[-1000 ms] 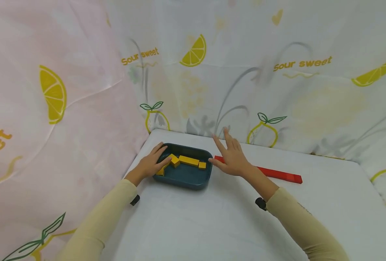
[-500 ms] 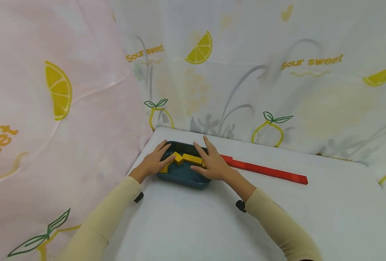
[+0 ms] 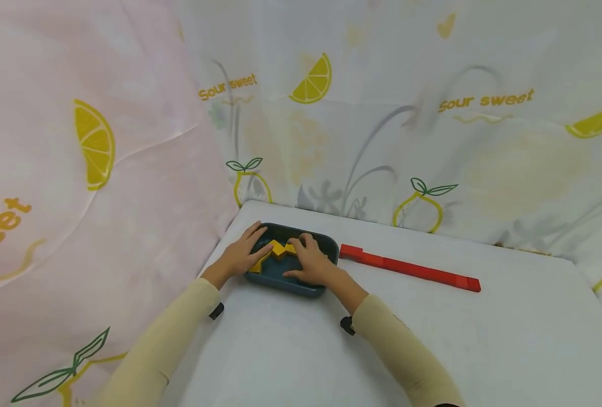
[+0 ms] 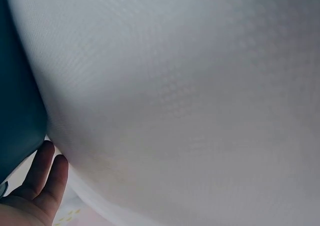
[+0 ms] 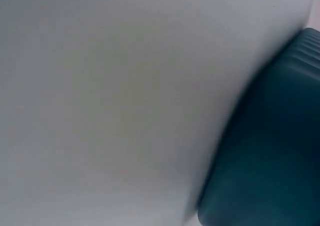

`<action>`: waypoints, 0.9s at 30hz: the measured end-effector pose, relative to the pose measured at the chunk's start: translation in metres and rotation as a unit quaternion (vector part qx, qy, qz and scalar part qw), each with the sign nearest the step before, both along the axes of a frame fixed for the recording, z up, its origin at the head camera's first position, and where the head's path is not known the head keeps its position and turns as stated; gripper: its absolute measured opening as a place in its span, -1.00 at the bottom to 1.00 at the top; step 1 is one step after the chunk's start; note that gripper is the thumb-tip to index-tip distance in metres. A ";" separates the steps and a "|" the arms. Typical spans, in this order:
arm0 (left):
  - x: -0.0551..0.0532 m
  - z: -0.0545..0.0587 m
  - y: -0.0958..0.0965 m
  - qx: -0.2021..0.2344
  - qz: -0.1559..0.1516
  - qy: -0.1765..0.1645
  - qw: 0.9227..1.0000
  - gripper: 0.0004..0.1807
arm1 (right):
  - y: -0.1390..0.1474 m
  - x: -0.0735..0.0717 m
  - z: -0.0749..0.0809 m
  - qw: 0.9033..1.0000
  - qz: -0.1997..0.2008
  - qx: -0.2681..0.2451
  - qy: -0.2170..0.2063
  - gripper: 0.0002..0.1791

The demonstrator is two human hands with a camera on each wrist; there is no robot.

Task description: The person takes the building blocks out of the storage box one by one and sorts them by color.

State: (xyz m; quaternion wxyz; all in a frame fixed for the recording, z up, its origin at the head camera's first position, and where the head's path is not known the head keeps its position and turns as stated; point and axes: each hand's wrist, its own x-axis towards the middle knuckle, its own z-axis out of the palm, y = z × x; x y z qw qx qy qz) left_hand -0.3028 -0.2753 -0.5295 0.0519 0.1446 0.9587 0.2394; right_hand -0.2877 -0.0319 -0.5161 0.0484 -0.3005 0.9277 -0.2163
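Note:
A dark blue rectangular tray [image 3: 301, 290] sits on the white table with yellow blocks inside, among them a cube-like block [image 3: 277, 249]. My left hand [image 3: 235, 257] holds the tray at its left end, thumb over the inside and fingers along the outer side. In the left wrist view, two fingers [image 4: 54, 183] reach along the tray's outer wall. My right hand [image 3: 311, 263] is over the tray's right half, fingertips at a yellow block [image 3: 290, 249] and thumb held apart from it. That hand hides most of this block. The right wrist view shows only table and tray [image 5: 270, 151].
To the tray's right lies a long row of red blocks [image 3: 418, 269], slanting toward the right, with a thicker block [image 3: 351, 251] at its near-tray end. Fabric with lemon prints [image 3: 418, 209] hangs behind and left of the table [image 3: 301, 350].
My right hand has moved left from beside the tray's right edge to inside it, its fingers coming down onto the yellow blocks. The left hand has stayed on the tray's left end.

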 end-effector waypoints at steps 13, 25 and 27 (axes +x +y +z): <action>-0.002 0.002 0.000 0.003 0.002 -0.004 1.000 -0.14 | -0.032 -0.029 -0.022 0.996 -0.085 0.041 0.002 -0.13; -0.002 -0.001 -0.001 0.015 0.000 -0.009 1.000 -0.15 | -0.027 -0.034 -0.022 0.989 -0.107 -0.035 -0.095 -0.32; -0.003 0.000 0.000 0.014 0.003 -0.009 1.000 -0.15 | -0.026 -0.036 -0.022 0.989 -0.099 -0.047 -0.103 -0.41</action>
